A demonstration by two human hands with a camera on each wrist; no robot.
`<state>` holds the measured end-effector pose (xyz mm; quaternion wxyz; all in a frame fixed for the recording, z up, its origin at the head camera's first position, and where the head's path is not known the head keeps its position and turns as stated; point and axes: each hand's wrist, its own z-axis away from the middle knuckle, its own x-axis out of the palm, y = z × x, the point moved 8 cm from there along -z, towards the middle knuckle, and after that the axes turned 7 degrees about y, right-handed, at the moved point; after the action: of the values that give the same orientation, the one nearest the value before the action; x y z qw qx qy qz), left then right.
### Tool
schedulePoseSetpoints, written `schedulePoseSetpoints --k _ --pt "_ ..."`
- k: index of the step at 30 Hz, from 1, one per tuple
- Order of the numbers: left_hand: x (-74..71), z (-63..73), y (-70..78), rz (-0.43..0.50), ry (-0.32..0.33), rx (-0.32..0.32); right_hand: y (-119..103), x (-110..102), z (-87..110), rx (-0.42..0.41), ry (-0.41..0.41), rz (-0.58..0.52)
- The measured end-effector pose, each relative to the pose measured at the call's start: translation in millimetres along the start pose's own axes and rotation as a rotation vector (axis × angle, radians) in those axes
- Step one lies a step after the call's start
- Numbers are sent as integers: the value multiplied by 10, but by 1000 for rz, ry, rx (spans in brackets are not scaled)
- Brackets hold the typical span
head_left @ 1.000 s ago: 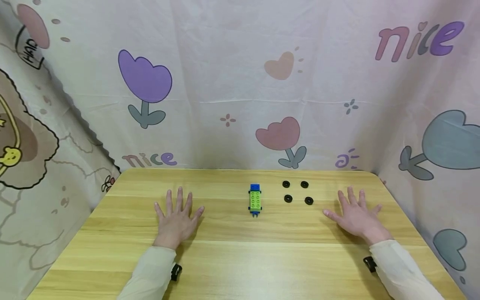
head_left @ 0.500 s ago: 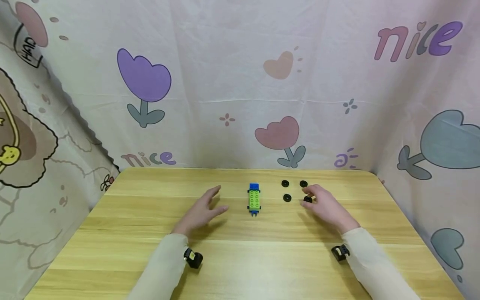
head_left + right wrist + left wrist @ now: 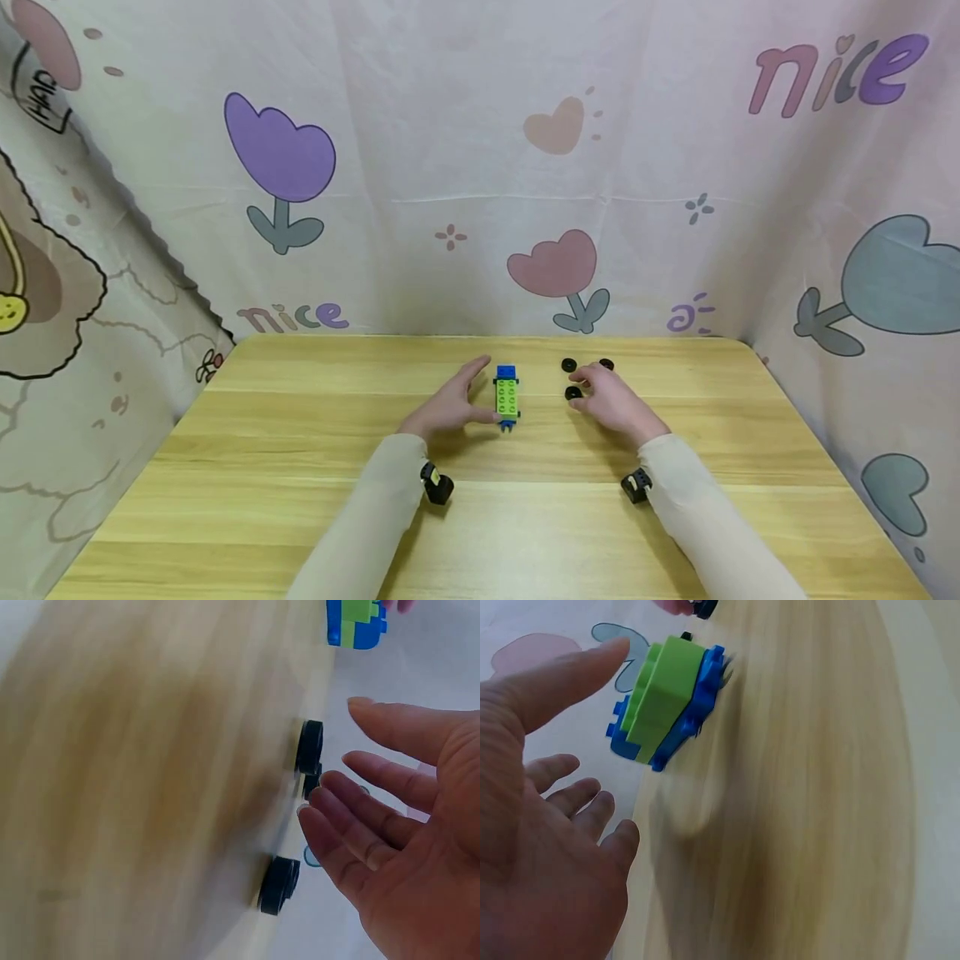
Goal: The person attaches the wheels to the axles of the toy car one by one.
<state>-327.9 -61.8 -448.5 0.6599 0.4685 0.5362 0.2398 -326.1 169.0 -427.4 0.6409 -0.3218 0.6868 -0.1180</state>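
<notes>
A toy car base of bright green studded bricks on blue (image 3: 507, 397) stands on the table. My left hand (image 3: 448, 408) is beside it on its left, thumb and fingers spread around it; in the left wrist view a gap shows between the thumb and the green brick (image 3: 667, 690). Above the table, my right hand (image 3: 617, 405) has its fingertips by a small black wheel (image 3: 572, 392). The right wrist view shows this hand with loosely bent fingers and nothing in its grasp, near a black wheel (image 3: 310, 748). Another wheel is hidden from the head view.
Behind the right hand lie a black wheel (image 3: 569, 365) and a second black wheel (image 3: 607, 364). The wooden table (image 3: 300, 475) ends at a printed curtain (image 3: 420, 275) along its back edge. Both wrists carry small black cameras (image 3: 437, 485).
From lying spread flat on the table, both hands have lifted and moved inward. The left has reached the toy car base; the right has passed leftward over the wheels. The view has shifted slightly.
</notes>
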Motion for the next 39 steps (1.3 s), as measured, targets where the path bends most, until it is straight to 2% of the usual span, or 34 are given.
schedulePoseSetpoints --k 11,22,30,34,39 --pt "190 -198 -23 -103 -28 -15 26 123 -71 -1 -18 63" --pt "227 -221 -9 -100 -14 -43 16 126 -99 -5 -5 89" --pt "226 -215 0 -121 3 -23 15 126 -106 -16 -9 104" --pt "221 -203 13 -97 13 -11 27 121 -101 1 -26 103" --pt "240 -160 61 82 -10 -27 22 99 -90 18 -30 80"
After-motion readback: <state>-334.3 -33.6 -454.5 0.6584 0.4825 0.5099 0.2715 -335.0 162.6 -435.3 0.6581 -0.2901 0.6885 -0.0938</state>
